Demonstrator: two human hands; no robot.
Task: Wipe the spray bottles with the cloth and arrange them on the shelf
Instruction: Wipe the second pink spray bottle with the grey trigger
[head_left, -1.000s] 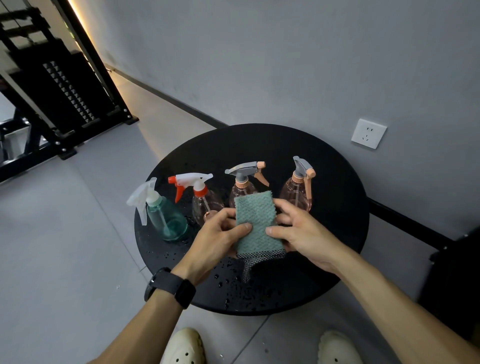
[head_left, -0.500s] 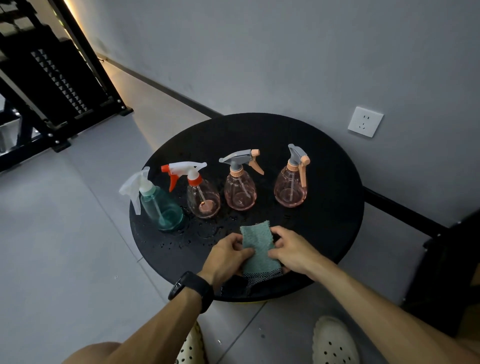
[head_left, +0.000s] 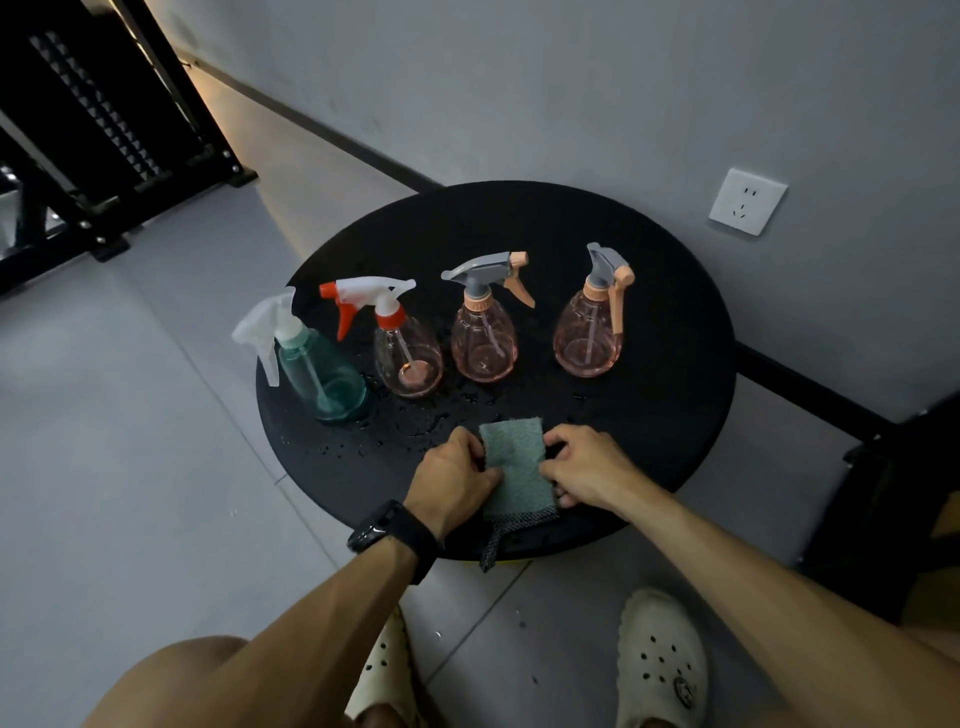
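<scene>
Several spray bottles stand in a row on the round black table (head_left: 675, 364): a green bottle with a white trigger (head_left: 322, 371), a clear bottle with a white and red trigger (head_left: 408, 353), and two pink bottles with grey triggers (head_left: 484, 338) (head_left: 588, 338). A folded green cloth (head_left: 517, 467) lies near the table's front edge. My left hand (head_left: 452, 480) grips the cloth's left edge and my right hand (head_left: 587, 467) grips its right edge. Both hands are in front of the bottles, apart from them.
Water drops dot the table around the bottles. A black metal rack (head_left: 104, 130) stands on the floor at the far left. A white wall socket (head_left: 748, 201) is on the grey wall behind the table. A dark object (head_left: 893, 493) sits at the right.
Both hands have brought the cloth down from in front of the bottles to the table's front edge. The view has shifted, so all the bottles show fully.
</scene>
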